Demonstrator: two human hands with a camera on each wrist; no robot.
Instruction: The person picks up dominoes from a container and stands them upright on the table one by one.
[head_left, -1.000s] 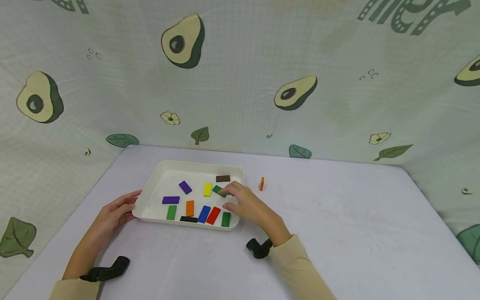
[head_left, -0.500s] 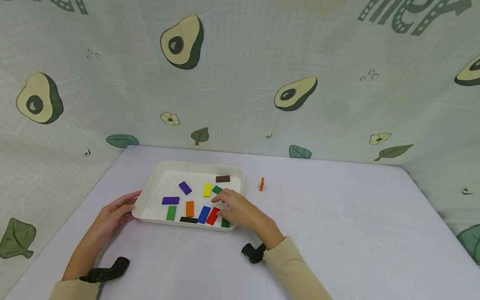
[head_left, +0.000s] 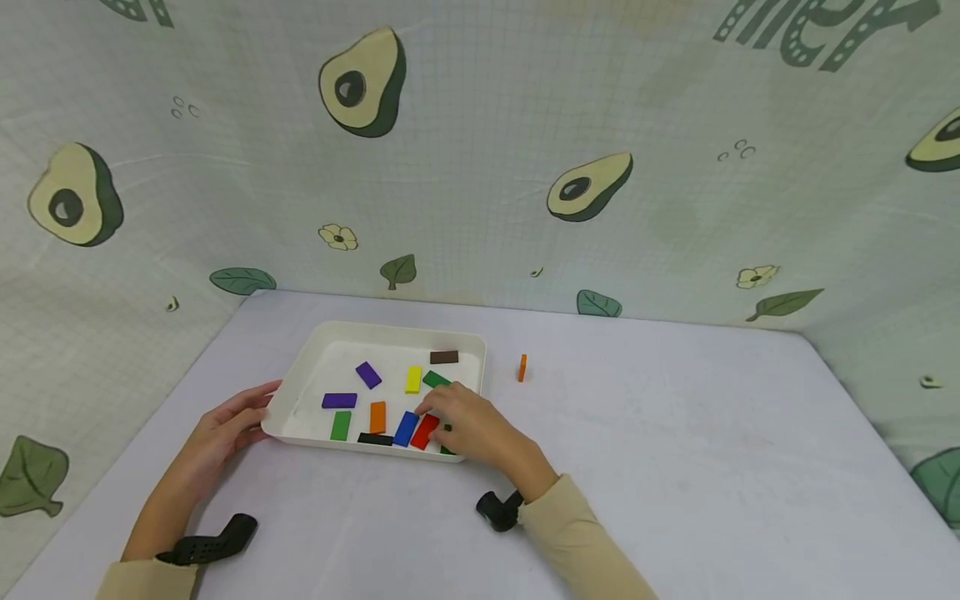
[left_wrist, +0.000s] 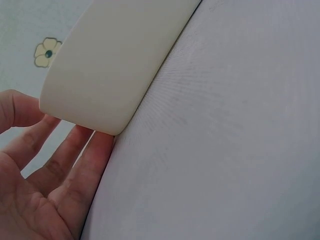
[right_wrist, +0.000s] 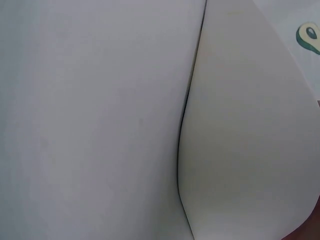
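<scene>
A white tray [head_left: 401, 332] holds several small flat rectangular blocks. My left hand [head_left: 223, 427] touches its left end; in the left wrist view the fingertips rest against the outer wall [left_wrist: 115, 65] with the thumb near the rim. Inside the tray's front right part, my right hand [head_left: 474, 423] has its index finger and thumb at opposite sides of the red block [head_left: 422, 433]. I cannot tell whether they pinch it. Left of it is the blue block [head_left: 405, 428]. The hand partly covers two green blocks. In the right wrist view only the tray's outer side [right_wrist: 245, 130] shows clearly.
Also in the tray are purple [head_left: 368, 375], yellow [head_left: 413, 379], brown [head_left: 444, 357], orange [head_left: 378, 417], light green [head_left: 341, 426] and black [head_left: 375, 439] blocks. An orange block [head_left: 522, 367] stands on the table right of the tray. A printed cloth [head_left: 480, 167] hangs behind.
My right hand has moved left and toward the tray's front, from near the back green block down to the red one. The left hand stays at the tray's end.
</scene>
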